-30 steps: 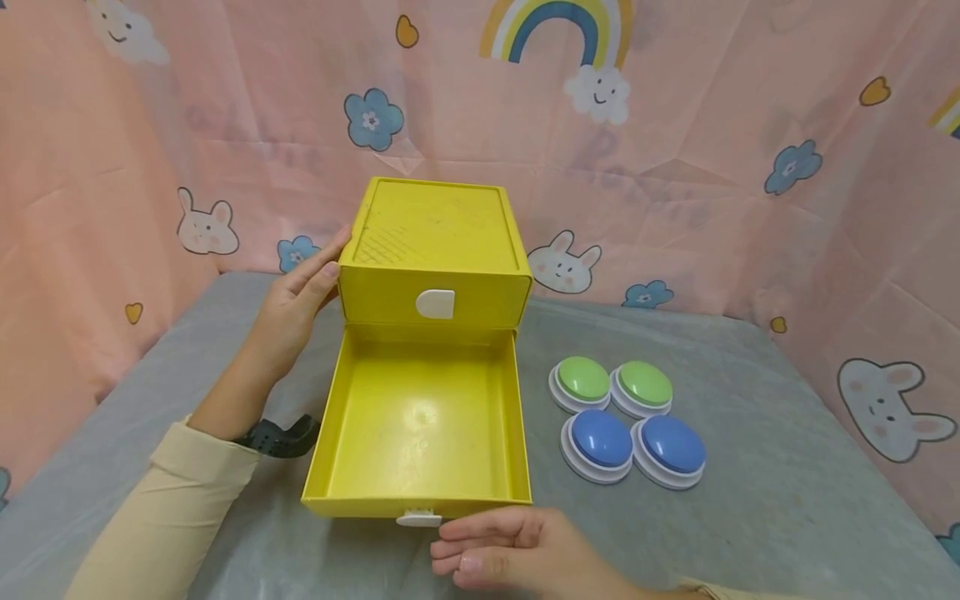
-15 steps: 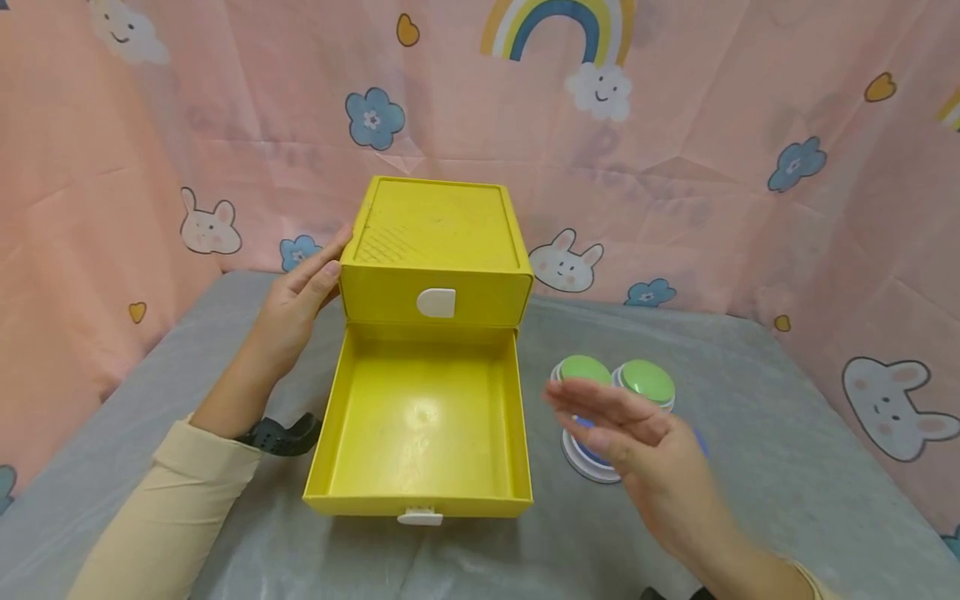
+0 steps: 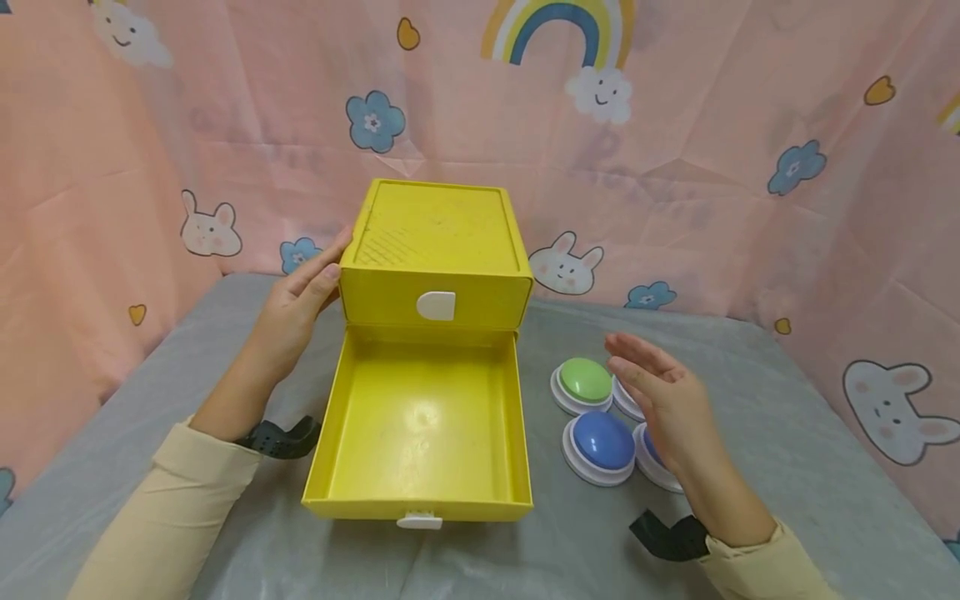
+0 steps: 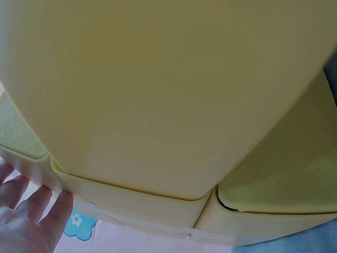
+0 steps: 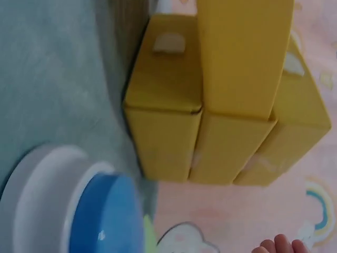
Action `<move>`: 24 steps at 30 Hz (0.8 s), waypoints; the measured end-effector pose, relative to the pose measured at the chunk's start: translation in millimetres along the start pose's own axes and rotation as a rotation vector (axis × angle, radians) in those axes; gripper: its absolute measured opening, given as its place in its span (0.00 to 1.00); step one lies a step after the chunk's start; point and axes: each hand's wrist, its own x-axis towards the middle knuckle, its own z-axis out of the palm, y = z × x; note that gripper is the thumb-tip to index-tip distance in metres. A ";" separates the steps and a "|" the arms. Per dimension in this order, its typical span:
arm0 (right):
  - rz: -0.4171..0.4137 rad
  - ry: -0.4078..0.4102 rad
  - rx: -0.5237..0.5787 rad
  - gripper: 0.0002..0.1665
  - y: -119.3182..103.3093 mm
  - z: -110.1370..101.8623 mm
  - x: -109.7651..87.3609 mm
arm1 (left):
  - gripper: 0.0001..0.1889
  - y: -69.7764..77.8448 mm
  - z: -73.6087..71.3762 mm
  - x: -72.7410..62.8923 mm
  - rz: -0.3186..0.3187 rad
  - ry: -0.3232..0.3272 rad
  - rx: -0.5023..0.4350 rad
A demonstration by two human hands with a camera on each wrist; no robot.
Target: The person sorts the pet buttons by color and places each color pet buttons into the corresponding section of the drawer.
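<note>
A yellow drawer unit (image 3: 442,225) stands on the table, its middle drawer (image 3: 420,417) pulled far out toward me. My left hand (image 3: 288,317) rests along the unit's left side, fingers extended; the left wrist view shows its fingertips (image 4: 63,203) against the yellow edge. On the right, my right hand (image 3: 671,408) hovers with straight fingers over the dome buttons, holding nothing. A green button (image 3: 585,381) and a blue button (image 3: 603,440) show fully. The second blue button (image 3: 651,458) is partly hidden behind this hand, and only the white base (image 3: 624,400) of the second green one shows.
Grey cloth (image 3: 787,500) covers the table. A pink patterned curtain (image 3: 465,108) hangs close behind the unit and along both sides. The open drawer's white handle (image 3: 420,521) juts toward the front edge. Each wrist wears a black strap (image 3: 671,533).
My right hand has left the area by the drawer's handle and moved right and away from me, over the right-hand buttons. The left hand and the drawer stay as they were.
</note>
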 end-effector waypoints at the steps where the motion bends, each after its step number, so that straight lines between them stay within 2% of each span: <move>1: 0.016 0.009 -0.009 0.33 2.4 -2.2 2.0 | 0.27 -0.2 0.0 0.0 -0.002 0.001 0.001; 6: 0.082 0.041 -0.043 0.42 13.8 -10.4 11.5 | 0.27 0.8 1.0 0.2 -0.009 0.013 -0.016; 14: 0.184 0.081 -0.139 0.45 25.8 -16.0 26.2 | 0.27 2.5 1.8 0.4 0.001 0.027 -0.043; 20: 0.207 0.094 -0.247 0.46 30.6 -14.6 30.1 | 0.28 2.0 1.2 -0.4 0.009 0.016 -0.036; 24: 0.204 0.075 -0.313 0.49 35.1 -15.1 30.9 | 0.28 0.2 0.4 -0.1 0.007 0.012 -0.031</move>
